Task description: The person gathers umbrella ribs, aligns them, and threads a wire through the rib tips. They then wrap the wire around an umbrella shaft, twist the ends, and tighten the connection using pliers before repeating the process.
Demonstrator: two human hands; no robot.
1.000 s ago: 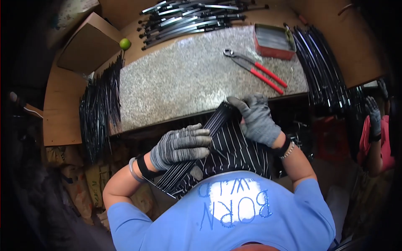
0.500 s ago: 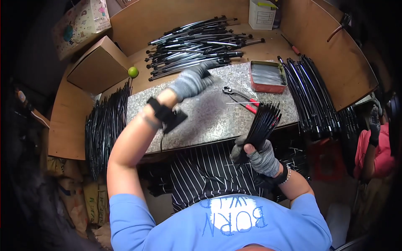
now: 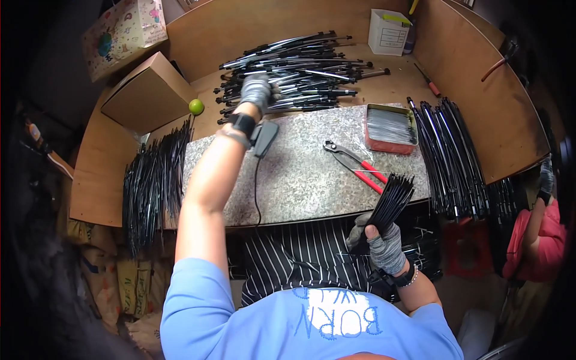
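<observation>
My left hand [image 3: 258,90], in a grey knit glove, reaches over a pile of black and silver rods [image 3: 300,72] at the back of the bench; its fingers are mostly hidden, so whether it grips a rod cannot be seen. My right hand [image 3: 386,246], gloved with the thumb tip bare, is closed around a bundle of thin black rods [image 3: 393,200] at the bench's front edge. A thin pale wire [image 3: 369,172] shows by the bundle's top end. Pliers with red handles [image 3: 366,171] lie just beyond the bundle on the speckled grey board [image 3: 294,168].
A red tin [image 3: 390,146] of thin silvery wires stands at the board's far right. More black rods lie at the left [image 3: 157,180] and right [image 3: 447,156]. A cardboard box [image 3: 147,93], a green round fruit [image 3: 196,107], a white box [image 3: 389,33] and a screwdriver [image 3: 433,87] sit around.
My left hand has moved away from me and leftward, from above the board to the rod pile. The right hand with its bundle has come slightly nearer to me and to the right.
</observation>
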